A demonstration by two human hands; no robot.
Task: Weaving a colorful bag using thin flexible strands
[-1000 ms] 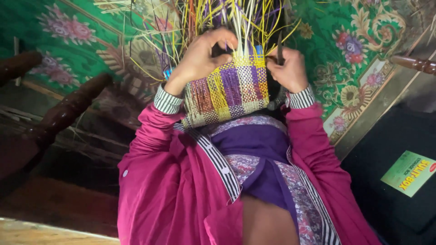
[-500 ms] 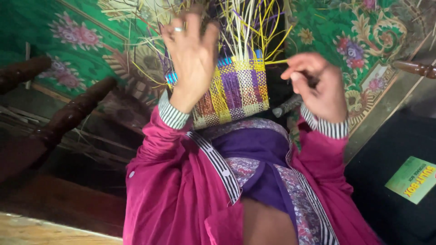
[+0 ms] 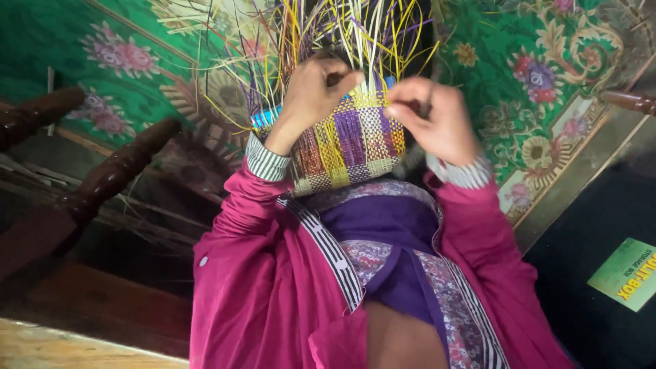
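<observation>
A: Status on the half-woven basket of purple, yellow and white plastic strips (image 3: 352, 147)?

B: Sits on the lap, against the purple patterned clothing (image 3: 389, 232), loose strips (image 3: 355, 37) fanning out from its top edge. Half a second ago the left hand (image 3: 316, 92) was spread flat on the weave and the right hand (image 3: 434, 119) was off to the side. Now both are closed in at the rim.

A: Fingers?

B: Left curled over the top edge, pressing the weave. Right pinched narrow on a strip at the rim. My read: a strip being tucked and tightened.

A: Surroundings?

B: Green floral carpet (image 3: 540, 82) underneath, dark turned wooden furniture legs (image 3: 109, 178) at left, black box with a green label (image 3: 625, 273) at right.
</observation>
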